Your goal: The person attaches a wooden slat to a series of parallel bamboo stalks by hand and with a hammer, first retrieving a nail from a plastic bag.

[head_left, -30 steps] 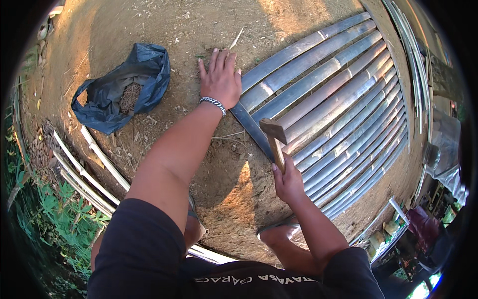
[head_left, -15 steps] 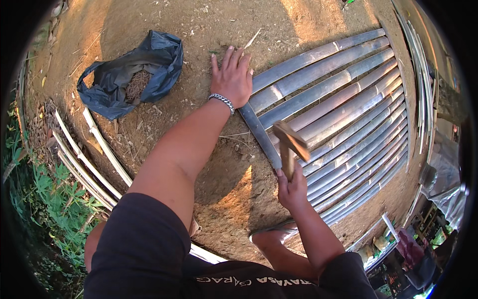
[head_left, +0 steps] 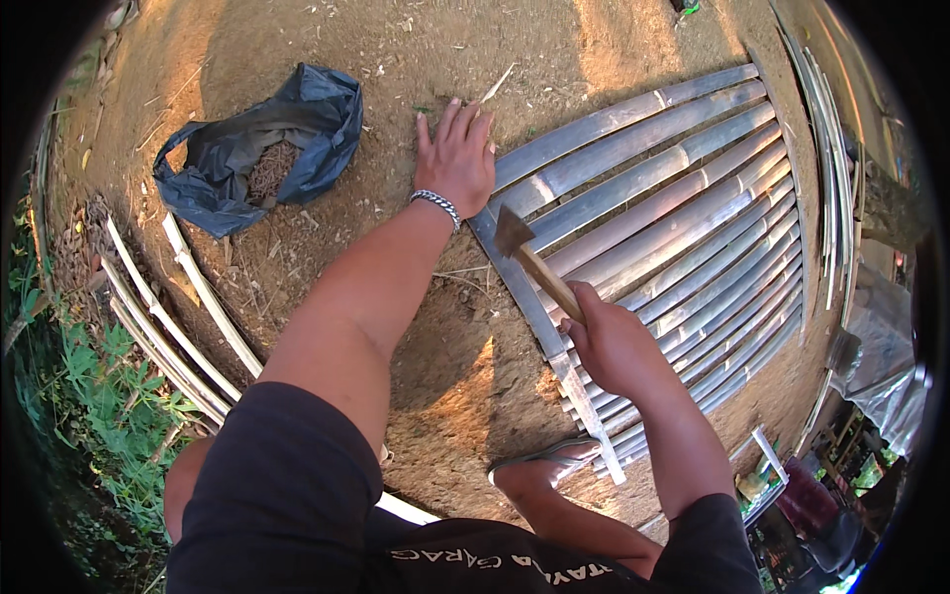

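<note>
Bamboo-slat panel (head_left: 683, 218) lies flat on the bare dirt, ahead and to the right of the crouching person. To do the hammering well, it probably pays to hold the whole panel steady against the ground, bring the head down square to the surface, and keep the bracing fingers outside the swing. Its slats point from lower left to upper right, away from the person, and that is their long axis; with the lens bending edges, whether the panel is longer along or across them cannot be told. A dark near crosspiece (head_left: 515, 282) runs athwart the slat ends, slanting down toward the sandalled foot (head_left: 524, 475). Well apart to the left stands a black plastic bag (head_left: 334, 114), open-mouthed. The left hand (head_left: 457, 163) rests palm down at the panel's upper left corner, fingers stretched out and holding nothing visible; how hard it presses does not show. The right hand (head_left: 612, 342), fingers curled tight, grips a wooden-handled hammer (head_left: 546, 277), its head over the crosspiece, aimed up and left. Smallest are the thin brown pieces (head_left: 272, 168) inside the bag, perhaps nails.
</note>
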A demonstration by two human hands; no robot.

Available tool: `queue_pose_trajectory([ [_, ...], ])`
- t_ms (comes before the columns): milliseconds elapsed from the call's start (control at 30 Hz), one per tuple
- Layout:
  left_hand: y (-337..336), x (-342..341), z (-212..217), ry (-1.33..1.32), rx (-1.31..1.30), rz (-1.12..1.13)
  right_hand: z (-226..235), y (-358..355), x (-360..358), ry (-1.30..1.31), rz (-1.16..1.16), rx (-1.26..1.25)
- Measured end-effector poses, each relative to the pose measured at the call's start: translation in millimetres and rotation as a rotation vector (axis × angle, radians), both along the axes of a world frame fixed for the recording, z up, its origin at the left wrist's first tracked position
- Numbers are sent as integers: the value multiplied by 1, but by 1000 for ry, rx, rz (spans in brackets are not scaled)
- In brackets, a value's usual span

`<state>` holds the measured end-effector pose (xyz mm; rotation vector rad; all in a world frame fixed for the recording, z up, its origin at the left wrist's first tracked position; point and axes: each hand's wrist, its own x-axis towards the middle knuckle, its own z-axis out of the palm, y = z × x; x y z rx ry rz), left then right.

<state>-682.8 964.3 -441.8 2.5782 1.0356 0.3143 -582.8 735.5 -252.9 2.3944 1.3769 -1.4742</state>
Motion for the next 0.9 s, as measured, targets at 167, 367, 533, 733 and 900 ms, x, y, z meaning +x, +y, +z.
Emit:
queue_pose_trajectory([
  [167, 3, -5, 4, 43, -23, 2, 14, 20, 4, -53, -38, -6],
  [367, -1, -2, 1, 21, -6, 7, 8, 18, 3, -48, 93, -136],
  [533, 4, -9, 2, 32, 1, 9, 26, 23, -5, -2, -60, 80],
  [733, -1, 1, 0, -4, -18, -12, 10, 4, -5, -50, -26, -79],
  [900, 5, -6, 3, 53, -31, -7, 22, 11, -18, -4, -176, 264],
])
